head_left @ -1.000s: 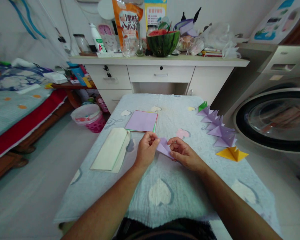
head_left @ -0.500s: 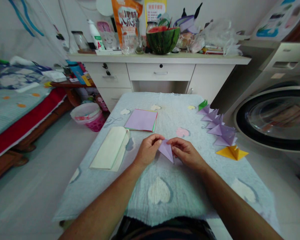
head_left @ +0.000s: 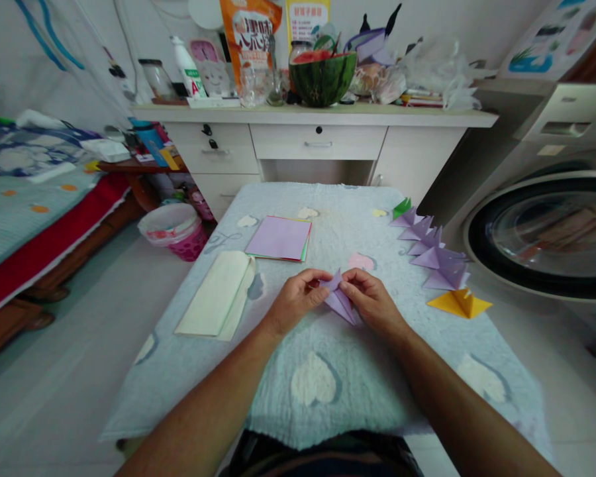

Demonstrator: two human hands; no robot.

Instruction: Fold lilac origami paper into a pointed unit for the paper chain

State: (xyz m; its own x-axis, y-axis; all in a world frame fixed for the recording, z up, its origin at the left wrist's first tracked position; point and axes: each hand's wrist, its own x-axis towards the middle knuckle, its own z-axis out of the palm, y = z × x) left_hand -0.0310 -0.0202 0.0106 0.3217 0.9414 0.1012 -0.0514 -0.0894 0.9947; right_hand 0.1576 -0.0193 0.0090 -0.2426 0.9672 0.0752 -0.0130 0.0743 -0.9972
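Observation:
A folded piece of purple paper (head_left: 341,303) is held between both hands above the middle of the cloth-covered table, one point toward me and a small tip sticking up. My left hand (head_left: 298,295) pinches its left side between thumb and fingers. On its right side, my right hand (head_left: 372,298) grips it the same way. Farther back lies a stack of square paper (head_left: 279,238) with a purple sheet on top. Several folded purple paper shapes (head_left: 440,257) stand in a row at the right, between a green one (head_left: 402,207) and a yellow one (head_left: 459,303).
Left of my hands, a folded cream-coloured sheet (head_left: 217,295) lies on the table (head_left: 312,417). Beyond the table is a white cabinet with a cut watermelon (head_left: 322,78) on top. A pink bin (head_left: 186,242) stands at the left, a washing machine (head_left: 556,225) at the right.
The purple paper has changed shape: a narrow tip now rises between my hands and its lower point has shifted right. My fingers have moved slightly on it.

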